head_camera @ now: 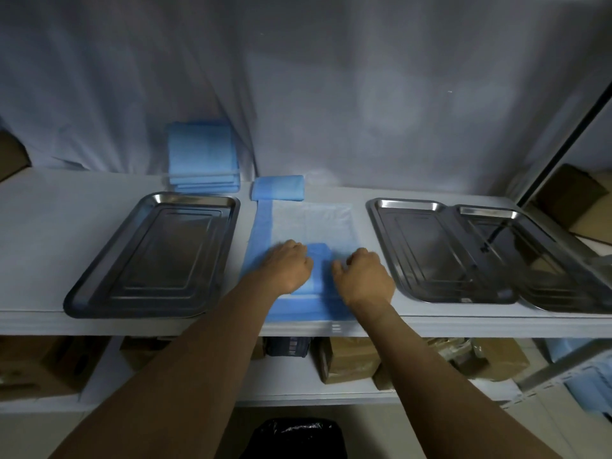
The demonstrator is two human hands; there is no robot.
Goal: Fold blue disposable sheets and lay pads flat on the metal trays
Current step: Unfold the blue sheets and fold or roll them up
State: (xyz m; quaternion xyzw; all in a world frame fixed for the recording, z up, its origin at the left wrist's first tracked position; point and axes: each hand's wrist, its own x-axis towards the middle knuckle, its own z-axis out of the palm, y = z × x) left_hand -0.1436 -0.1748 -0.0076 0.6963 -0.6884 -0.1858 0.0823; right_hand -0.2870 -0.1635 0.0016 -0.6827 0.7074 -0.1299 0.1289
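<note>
The left hand (pixel 289 268) and right hand (pixel 364 279) sit close together with fingers curled on a partly folded blue sheet (pixel 319 260). The right appears to pinch its right edge; the left covers its left part, fingertips hidden, so its grip cannot be told. The sheet lies on a white pad (pixel 311 221) with a blue border, spread under and beyond both hands. The likely trouble is that dragging the thin sheet pulls the pad along, since the two touch. A crooked crease could also set if the hands move unevenly. The pad's near border reaches the front edge of the counter (pixel 49 207), just behind the wrists, so a pull toward the body could slide it off. An empty metal tray (pixel 165 250) lies just outside the left hand, and two overlapping trays (pixel 430 250) just outside the right. Their raised rims could catch a sweeping sheet. Open room lies mainly ahead of the hands, up to a small folded sheet (pixel 278 187) and a stack of folded sheets (pixel 202 154).
</note>
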